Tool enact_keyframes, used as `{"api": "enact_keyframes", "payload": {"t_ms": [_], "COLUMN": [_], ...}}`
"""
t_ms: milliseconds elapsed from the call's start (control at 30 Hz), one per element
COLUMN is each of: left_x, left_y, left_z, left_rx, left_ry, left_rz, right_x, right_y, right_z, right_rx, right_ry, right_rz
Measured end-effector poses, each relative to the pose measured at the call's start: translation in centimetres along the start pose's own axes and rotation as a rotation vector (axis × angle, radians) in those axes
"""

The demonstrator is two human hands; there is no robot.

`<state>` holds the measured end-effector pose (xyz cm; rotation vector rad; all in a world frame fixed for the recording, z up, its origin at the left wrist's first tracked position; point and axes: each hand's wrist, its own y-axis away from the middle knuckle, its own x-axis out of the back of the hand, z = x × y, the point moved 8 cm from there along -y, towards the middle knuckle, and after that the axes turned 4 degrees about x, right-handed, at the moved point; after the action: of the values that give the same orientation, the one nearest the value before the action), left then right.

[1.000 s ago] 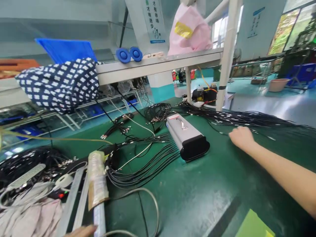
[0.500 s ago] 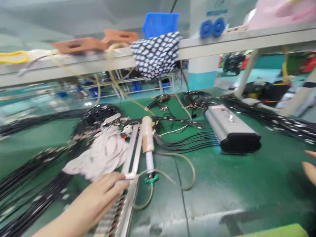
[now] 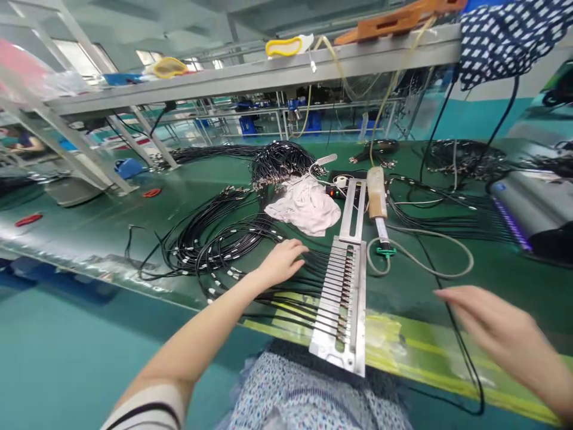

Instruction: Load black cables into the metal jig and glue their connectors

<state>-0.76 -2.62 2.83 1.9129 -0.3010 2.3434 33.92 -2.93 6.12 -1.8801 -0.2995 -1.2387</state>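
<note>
My left hand lies on a row of black cables just left of a slotted metal comb fixture, its fingers curled over the cables. Those cables run into the fixture's slots and spread left into loose coils. My right hand hovers above the yellow-striped front edge of the green table, fingers stretched out, blurred, nothing in it. A tool with a tape-wrapped handle and a grey hose lies beside the fixture's upper end.
A pale rag sits behind the fixture. A silver and black box stands at the right. More cable coils lie farther back. An overhead shelf carries a dotted cloth and yellow items.
The view has swung left and back. My left hand has gone from the fixture's frame onto the cables beside it. My right hand has come in from the right edge.
</note>
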Motion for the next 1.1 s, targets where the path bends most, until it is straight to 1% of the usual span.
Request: {"api": "enact_keyframes", "payload": {"t_ms": [67, 100, 133, 200, 267, 400, 533, 633, 733, 833, 900, 1000, 1100], "left_x": [-1.3, -2.0, -2.6, -3.7, -4.7, -6.0, -6.8, -7.1, -7.0, -6.8, -6.2, -4.9, -3.5], "left_y": [-2.2, -3.3, -4.4, -6.2, -7.7, -9.5, -10.2, -9.8, -9.3, -9.1, -9.4, -9.9, -10.0], "left_z": [-0.4, -0.6, -0.8, -1.1, -1.3, -0.9, -0.4, -0.3, -0.4, -0.3, 0.0, 0.5, 0.5], "left_rx": [-0.027, -0.039, -0.051, -0.075, -0.106, -0.173, -0.182, -0.169, -0.165, -0.177, -0.189, -0.217, -0.242], "left_ry": [0.007, 0.013, 0.02, 0.032, 0.047, 0.103, 0.176, 0.263, 0.333, 0.332, 0.308, 0.288, 0.308], "left_rz": [-0.034, -0.059, -0.091, -0.169, -0.267, -0.508, -0.726, -0.818, -0.844, -0.842, -0.794, -0.676, -0.573], "right_x": [-3.5, -5.1, -6.6, -8.9, -10.3, -12.1, -14.2, -15.2, -15.6, -15.9, -16.1, -16.2, -16.0], "right_y": [-1.9, -2.6, -3.2, -3.9, -4.2, -4.6, -5.5, -5.8, -5.6, -5.2, -5.0, -5.0, -5.3], "right_z": [-5.4, -7.3, -8.7, -10.0, -9.7, -7.5, -6.7, -6.6, -6.5, -6.2, -6.2, -6.3, -6.6], "right_rx": [0.162, 0.188, 0.183, 0.122, 0.009, -0.227, -0.332, -0.37, -0.404, -0.447, -0.467, -0.467, -0.455], "right_ry": [-0.06, -0.067, -0.073, -0.093, -0.125, -0.104, -0.056, -0.05, -0.051, -0.053, -0.058, -0.063, -0.066], "right_rz": [-0.112, -0.159, -0.206, -0.254, -0.223, -0.088, -0.046, -0.038, -0.038, -0.044, -0.06, -0.069, -0.084]}}
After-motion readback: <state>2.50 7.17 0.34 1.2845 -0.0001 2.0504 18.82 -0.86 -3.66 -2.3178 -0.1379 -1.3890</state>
